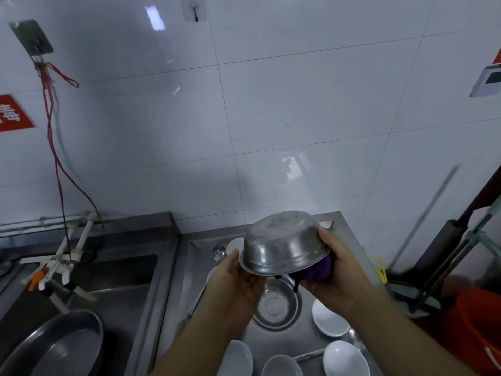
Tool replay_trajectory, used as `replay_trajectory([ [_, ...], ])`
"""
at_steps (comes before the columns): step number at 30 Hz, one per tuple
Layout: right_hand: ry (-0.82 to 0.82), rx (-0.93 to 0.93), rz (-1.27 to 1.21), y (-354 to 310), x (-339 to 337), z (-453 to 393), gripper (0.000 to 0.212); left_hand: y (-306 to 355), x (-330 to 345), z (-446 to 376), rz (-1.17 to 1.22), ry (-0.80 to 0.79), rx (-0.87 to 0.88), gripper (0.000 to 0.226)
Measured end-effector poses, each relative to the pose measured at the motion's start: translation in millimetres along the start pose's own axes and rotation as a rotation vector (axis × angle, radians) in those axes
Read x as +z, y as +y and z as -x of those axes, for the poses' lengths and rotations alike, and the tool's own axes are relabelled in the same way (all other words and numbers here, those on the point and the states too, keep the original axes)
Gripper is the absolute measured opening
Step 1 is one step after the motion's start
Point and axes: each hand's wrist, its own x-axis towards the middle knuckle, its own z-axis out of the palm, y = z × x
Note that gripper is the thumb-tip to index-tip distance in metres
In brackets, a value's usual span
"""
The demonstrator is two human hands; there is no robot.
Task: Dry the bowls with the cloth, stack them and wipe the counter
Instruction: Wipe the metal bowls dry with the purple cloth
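I hold a steel bowl (282,244) upside down and tilted above the steel counter (187,270). My left hand (235,283) grips its rim at the lower left. My right hand (341,270) holds the bowl's right edge and a purple cloth (318,271) bunched under the rim. Below them a second steel bowl (276,306) sits upright on the counter. Several white bowls lie around it: one to the right (329,318), three along the near edge (343,358), and one at the back (234,244), partly hidden.
A sink (119,270) with a tap (54,270) lies to the left, a large steel basin (57,346) in its near corner. A metal ladle (219,252) lies at the counter's back. Mop handles (444,256) and an orange bucket (479,324) stand at the right.
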Motion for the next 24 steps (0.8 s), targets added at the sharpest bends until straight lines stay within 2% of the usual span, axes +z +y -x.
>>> replay_trajectory([
  [5, 0.021, 0.111, 0.049, 7, -12, 5, 0.074, 8, 9, -3, 0.042, -0.049, 0.060, 0.038],
  [10, 0.341, 0.217, 0.048, 22, -29, -4, 0.051, 22, 5, -4, 0.006, -0.095, 0.092, 0.038],
  [13, 0.444, 0.085, 0.093, 21, -35, -12, 0.037, 33, 7, 0, -0.066, -0.085, 0.148, 0.040],
  [16, 0.472, -0.123, 0.101, 6, -31, -15, 0.028, 38, 7, 1, -0.169, -0.041, 0.152, 0.047],
  [19, 0.383, -0.371, 0.225, -10, -9, -10, 0.022, 36, 11, 5, -0.298, -0.011, 0.163, 0.046],
  [22, 0.058, -0.562, 0.389, -7, 25, 3, 0.017, 27, 22, 12, -0.430, -0.023, 0.165, 0.050],
  [23, -0.021, -0.616, 0.490, -3, 34, 7, 0.018, 23, 26, 14, -0.466, -0.029, 0.173, 0.049],
  [24, -0.033, -0.682, 0.663, 2, 39, 11, 0.016, 19, 29, 15, -0.498, -0.022, 0.191, 0.047],
])
